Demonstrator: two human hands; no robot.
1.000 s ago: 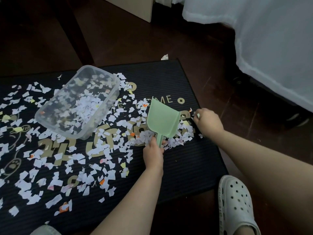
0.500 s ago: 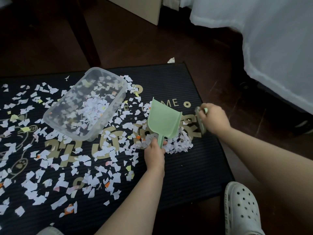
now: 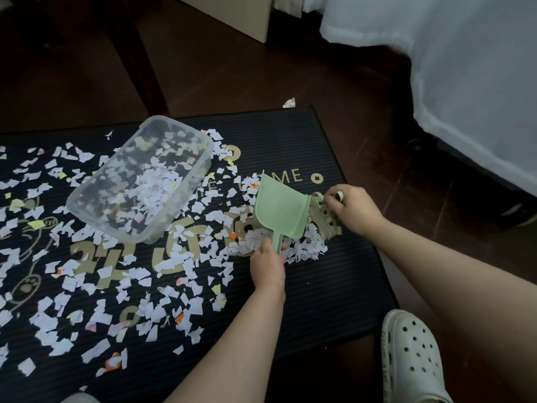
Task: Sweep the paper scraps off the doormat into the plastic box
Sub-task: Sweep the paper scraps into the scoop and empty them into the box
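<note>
**Figure: gathering a heap for the scoop.** At far left, paper scraps [image 3: 72, 286] are lying thickly over the doormat [image 3: 319, 286], so we are judging most of the work undone. Moving right, the plastic box [image 3: 151, 239] is sitting on the mat, already partly filled. Next, our left hand [image 3: 267, 266] is gripping the handle of a green scoop [image 3: 279, 207], fingers curled round it, above a heap [image 3: 302, 248] gathered at its handle end. Just beside the scoop, our right hand [image 3: 351, 210] is closing round a small tool [image 3: 339, 195], probably a brush, though we cannot tell. To do this step well, we are advising these points:

- Press the scoop's lip flat against the ribbed mat.
- Brush in short strokes toward the scoop.
- Carry each load level to the nearby box.

At far right, a pale clog [image 3: 412, 356] is resting off the mat.
</note>
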